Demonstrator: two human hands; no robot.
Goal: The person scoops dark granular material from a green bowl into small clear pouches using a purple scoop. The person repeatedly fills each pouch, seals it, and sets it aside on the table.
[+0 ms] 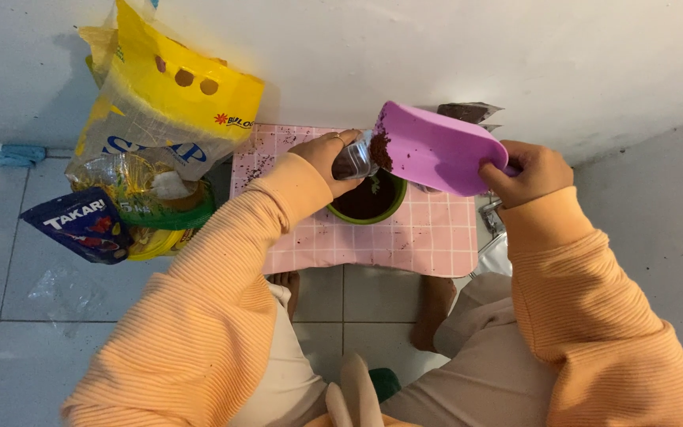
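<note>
I have the purple scoop point(440, 150) at the centre of my view, tilted with its mouth toward nine o'clock and dark soil point(381, 150) clinging to its lip. It sits above the green pot point(369, 207), which stands on the pink checked mat point(405, 237). My right hand point(527, 170) is closed around the scoop's handle at three o'clock. My left hand point(327, 158) is wrapped around a small clear cup point(355, 160) just at the scoop's lip, at nine o'clock from it.

I judge the main risk to be spillage: the cup's mouth looks narrow beside the broad scoop, so a steeper tilt could send soil over my fingers and onto the mat, where loose crumbs already lie toward eleven o'clock. A knock from the scoop could also jolt the cup or tip the pot.

The scoop hides the far rim of the pot and whatever lies behind it; a dark bag point(468, 112) peeks out at twelve o'clock, only partly seen. I cannot tell how full the cup is. A tiny sprout may stand in the pot, but it is too small to be sure. At nine o'clock, against the wall, yellow sacks point(167, 103) and a blue packet point(81, 225) crowd together. My sleeves cover my wrists, and my knees block the mat's near edge.
</note>
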